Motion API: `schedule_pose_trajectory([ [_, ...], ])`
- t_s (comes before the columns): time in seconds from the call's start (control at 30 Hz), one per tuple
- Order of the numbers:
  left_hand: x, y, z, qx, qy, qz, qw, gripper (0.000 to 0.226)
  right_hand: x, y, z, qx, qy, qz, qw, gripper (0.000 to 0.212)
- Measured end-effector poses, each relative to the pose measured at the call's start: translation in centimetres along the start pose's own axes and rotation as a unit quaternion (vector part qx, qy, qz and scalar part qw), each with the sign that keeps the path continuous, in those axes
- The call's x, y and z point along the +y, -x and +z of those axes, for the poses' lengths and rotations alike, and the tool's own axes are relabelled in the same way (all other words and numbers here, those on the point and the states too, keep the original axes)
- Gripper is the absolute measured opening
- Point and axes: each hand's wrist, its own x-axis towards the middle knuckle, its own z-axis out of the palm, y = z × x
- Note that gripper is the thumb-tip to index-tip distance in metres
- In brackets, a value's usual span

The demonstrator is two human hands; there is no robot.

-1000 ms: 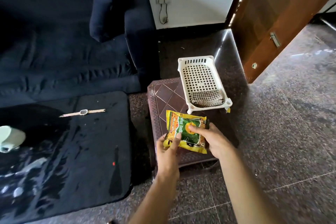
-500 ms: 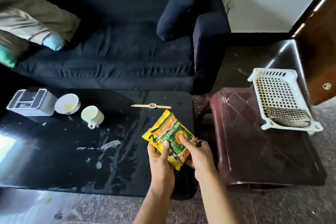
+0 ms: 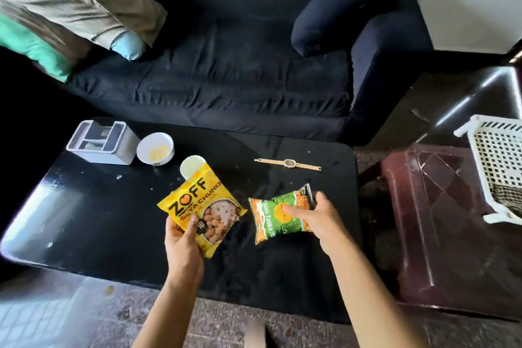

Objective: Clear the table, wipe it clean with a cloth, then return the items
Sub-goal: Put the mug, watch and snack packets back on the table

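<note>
Over the glossy black table my left hand grips a yellow snack packet by its lower edge. My right hand holds a green and orange snack packet a little to the right, thumb across its front. Farther back on the table stand a white box holder, a white bowl and a pale cup partly hidden by the yellow packet. A gold wristwatch lies flat near the right end. Pale smears mark the tabletop.
A dark sofa with cushions runs behind the table. To the right stands a maroon plastic stool carrying a white perforated basket with a checked cloth inside. Stone floor lies in front.
The two packets were held together in both hands over the stool, then carried left over the table. Now they are separated, one in each hand.
</note>
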Motion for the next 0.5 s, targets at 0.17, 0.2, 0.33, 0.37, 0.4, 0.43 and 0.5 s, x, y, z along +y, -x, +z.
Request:
schedule_pose_trajectory([
  [0.17,1.9,-3.3,-4.2,0.012,-0.031,0.011,0.999,0.021,0.4,-4.6,3.9,-0.110,0.224,-0.010,0.968,0.060],
  [0.2,2.1,-3.6,-4.8,0.007,-0.030,0.011,0.999,0.020,0.6,-5.4,4.7,-0.125,0.256,-0.026,0.958,0.048],
  [0.33,2.3,-4.4,-6.4,-0.007,-0.022,0.000,1.000,0.020,1.4,-7.0,7.9,-0.146,0.408,-0.067,0.899,0.041],
  [0.37,2.3,-4.5,-6.6,-0.008,-0.021,-0.004,1.000,0.020,2.0,-7.1,8.3,-0.133,0.441,-0.084,0.883,0.045],
  [0.4,2.2,-4.6,-6.7,-0.008,-0.018,-0.008,1.000,0.020,2.6,-7.0,8.5,-0.114,0.467,-0.113,0.870,0.052],
  [0.43,2.1,-4.7,-6.8,-0.008,-0.017,-0.011,1.000,0.021,3.0,-6.7,8.5,-0.089,0.477,-0.155,0.860,0.060],
  [0.5,2.0,-4.8,-6.9,-0.009,-0.017,-0.019,1.000,0.022,3.8,-5.8,8.2,-0.047,0.450,-0.244,0.858,0.067],
])
